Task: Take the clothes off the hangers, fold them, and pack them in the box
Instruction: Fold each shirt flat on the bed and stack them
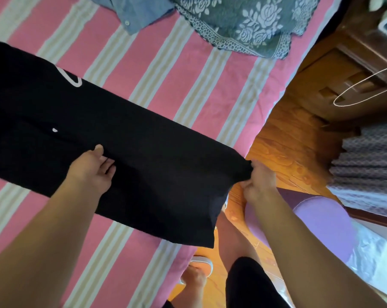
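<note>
A black garment (pixel 143 156) with a white print lies stretched across the pink striped bed (pixel 166 70), its right end hanging past the bed's edge. My left hand (pixel 92 167) rests on its middle, thumb on top and fingers tucked into a fold of the cloth. My right hand (pixel 258 181) grips the bunched right end of the garment over the floor. No box is in view.
A blue shirt (pixel 134 14) and a grey-blue rose-patterned lace cloth (pixel 243 23) lie at the bed's far end. A white wire hanger (pixel 363 90) lies on dark wooden furniture at right. Grey patterned fabric (pixel 370 170) and a purple stool (pixel 317 223) stand on the wooden floor.
</note>
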